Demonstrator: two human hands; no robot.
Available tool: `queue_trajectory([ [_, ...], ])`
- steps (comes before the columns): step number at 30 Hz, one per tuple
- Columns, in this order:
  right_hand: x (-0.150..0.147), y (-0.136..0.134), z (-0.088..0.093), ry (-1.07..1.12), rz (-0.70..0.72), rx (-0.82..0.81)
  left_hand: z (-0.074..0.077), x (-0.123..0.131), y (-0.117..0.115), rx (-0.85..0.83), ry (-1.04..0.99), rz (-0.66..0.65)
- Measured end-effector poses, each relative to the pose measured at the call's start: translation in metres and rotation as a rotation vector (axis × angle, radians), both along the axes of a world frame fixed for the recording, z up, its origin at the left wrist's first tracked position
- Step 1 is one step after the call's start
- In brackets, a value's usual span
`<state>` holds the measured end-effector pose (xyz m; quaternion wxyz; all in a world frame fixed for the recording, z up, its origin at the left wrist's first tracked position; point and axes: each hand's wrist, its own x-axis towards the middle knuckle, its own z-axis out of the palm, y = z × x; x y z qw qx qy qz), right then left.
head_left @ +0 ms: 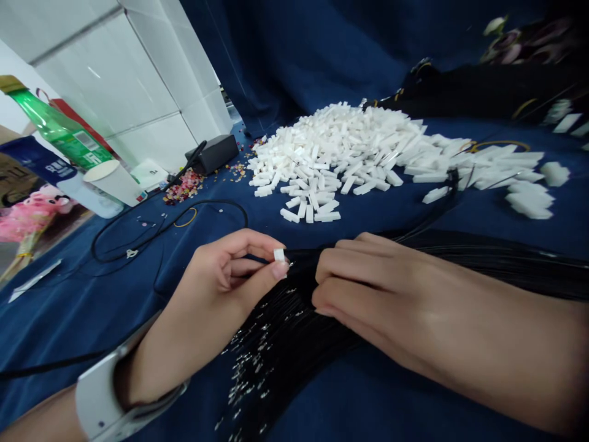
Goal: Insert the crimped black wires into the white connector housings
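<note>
Hundreds of small white blocks lie heaped well beyond the fingertips, and only one block is in the fingers. The left hand is almost closed, its thumb and forefinger pinching that block, and the ends of fine black wires meet it right at the fingertips. The right hand is loosely curled, its fingers lying on the wires just right of the pinch; whether they grip any strands, I cannot tell.

The wires spread in a thick sheaf beneath and to the right of those fingers, and tiny metal tips glint on the strands below the left fingers, with no blocks visible on them. The heap far outweighs the single block in hand. Past the right fingertips lie some larger white clusters, but whether those are finished work is too unclear to tell.

Left of the left fingers, a black cable loops across a blue cloth. Farther off, beyond the fingertips, stand a green bottle, a paper cup and a black box.
</note>
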<state>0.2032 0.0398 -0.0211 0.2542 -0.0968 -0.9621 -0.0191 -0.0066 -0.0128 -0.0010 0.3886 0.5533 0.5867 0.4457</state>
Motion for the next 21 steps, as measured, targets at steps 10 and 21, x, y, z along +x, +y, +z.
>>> queue_trajectory([
  [10, 0.0, 0.0, -0.009, 0.048, -0.02, -0.234, 0.002, -0.002, -0.002, -0.054, 0.065, -0.039],
  [21, 0.003, -0.003, -0.001, 0.194, -0.187, -0.258, 0.0, -0.005, -0.003, -0.067, 0.027, -0.03],
])
